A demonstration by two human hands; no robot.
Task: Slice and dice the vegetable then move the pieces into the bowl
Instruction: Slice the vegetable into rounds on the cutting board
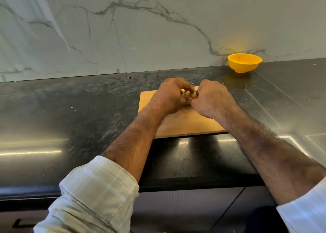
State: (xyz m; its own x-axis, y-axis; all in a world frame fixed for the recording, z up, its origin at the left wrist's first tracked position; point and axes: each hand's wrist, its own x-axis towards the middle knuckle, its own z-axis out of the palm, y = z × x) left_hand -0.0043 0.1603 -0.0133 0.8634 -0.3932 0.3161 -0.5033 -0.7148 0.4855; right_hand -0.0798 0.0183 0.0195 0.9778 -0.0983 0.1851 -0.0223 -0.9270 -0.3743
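My left hand (172, 95) curls its fingers over a pale vegetable (188, 94) on the wooden cutting board (185, 121), pinning it, while my right hand (212, 98) is clenched around a knife (194, 88) whose thin blade tip just shows between the hands, touching the vegetable. The board sits at the front edge of the dark countertop (79, 113), with bare counter to its left and right. The yellow bowl (244, 62) stands well apart, back right against the marble wall (141, 30).
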